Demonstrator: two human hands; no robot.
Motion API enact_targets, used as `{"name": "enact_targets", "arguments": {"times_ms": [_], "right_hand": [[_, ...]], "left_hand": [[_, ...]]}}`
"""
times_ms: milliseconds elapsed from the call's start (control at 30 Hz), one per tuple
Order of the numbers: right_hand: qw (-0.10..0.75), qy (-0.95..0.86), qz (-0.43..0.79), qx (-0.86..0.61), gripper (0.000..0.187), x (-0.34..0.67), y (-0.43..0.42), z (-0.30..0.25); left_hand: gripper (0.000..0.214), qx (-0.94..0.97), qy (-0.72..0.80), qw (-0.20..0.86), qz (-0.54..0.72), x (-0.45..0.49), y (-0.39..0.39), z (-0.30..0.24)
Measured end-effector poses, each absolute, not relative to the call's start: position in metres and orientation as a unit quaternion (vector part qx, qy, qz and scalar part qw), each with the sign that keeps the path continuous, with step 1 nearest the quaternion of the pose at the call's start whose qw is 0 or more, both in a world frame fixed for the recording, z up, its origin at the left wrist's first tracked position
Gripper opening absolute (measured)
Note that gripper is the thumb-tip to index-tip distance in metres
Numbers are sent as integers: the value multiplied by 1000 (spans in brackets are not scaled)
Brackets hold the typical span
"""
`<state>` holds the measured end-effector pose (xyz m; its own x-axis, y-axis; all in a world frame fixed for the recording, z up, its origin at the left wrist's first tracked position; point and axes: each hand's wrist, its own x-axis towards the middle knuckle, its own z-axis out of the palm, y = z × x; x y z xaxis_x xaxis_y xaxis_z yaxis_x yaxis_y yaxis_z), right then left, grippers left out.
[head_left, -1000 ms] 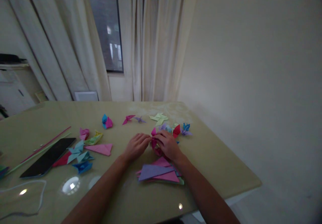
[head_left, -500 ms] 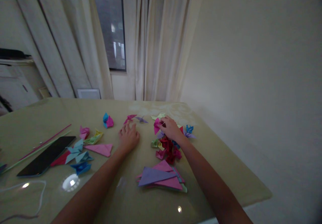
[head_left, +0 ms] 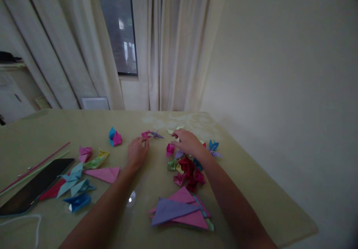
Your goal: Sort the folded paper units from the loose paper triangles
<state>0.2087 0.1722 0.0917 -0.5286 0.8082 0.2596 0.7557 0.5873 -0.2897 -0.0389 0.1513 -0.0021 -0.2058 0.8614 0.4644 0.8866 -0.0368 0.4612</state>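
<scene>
My left hand [head_left: 137, 152] reaches forward on the table with its fingers closed at a pink paper crane [head_left: 145, 134]. The fingertips partly cover the crane, which lies against a purple paper crane [head_left: 157, 134]. My right hand [head_left: 186, 140] is open above the far side of a pile of folded paper figures, thumb and fingers apart, holding nothing. Just below its thumb rests a magenta paper figure [head_left: 170, 150]. Dark red paper figures [head_left: 188, 168] lie in the pile's middle. Behind the right fingers a pale green paper crane [head_left: 179, 128] is partly hidden.
Nearest me on the table [head_left: 235, 204] are stacked folded paper triangles [head_left: 176, 209]. At left lie a black phone [head_left: 36, 185], thin sticks [head_left: 36, 167], light blue cranes [head_left: 74, 178] and a pink folded triangle [head_left: 106, 173]. A blue and pink figure [head_left: 114, 137] stands farther back.
My right hand has let go of the magenta figure, which now rests by the pile. My left fingers have closed at the pink crane, which has shifted towards the purple one. The view has shifted slightly.
</scene>
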Motion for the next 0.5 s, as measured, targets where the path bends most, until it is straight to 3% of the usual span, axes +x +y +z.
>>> {"name": "enact_targets", "arguments": {"times_ms": [200,367,500], "right_hand": [[332,-865,166,-338,44,207,164,116],[373,-843,254,-291,17,215,159,133],[412,-801,322,-292,26,220,156,141]], "left_hand": [[50,-634,-527,-45,-564,-19,130,57],[54,-641,-438,-132,-616,11,130,112],[52,-607,-423,-244,-626,21,151,126]]}}
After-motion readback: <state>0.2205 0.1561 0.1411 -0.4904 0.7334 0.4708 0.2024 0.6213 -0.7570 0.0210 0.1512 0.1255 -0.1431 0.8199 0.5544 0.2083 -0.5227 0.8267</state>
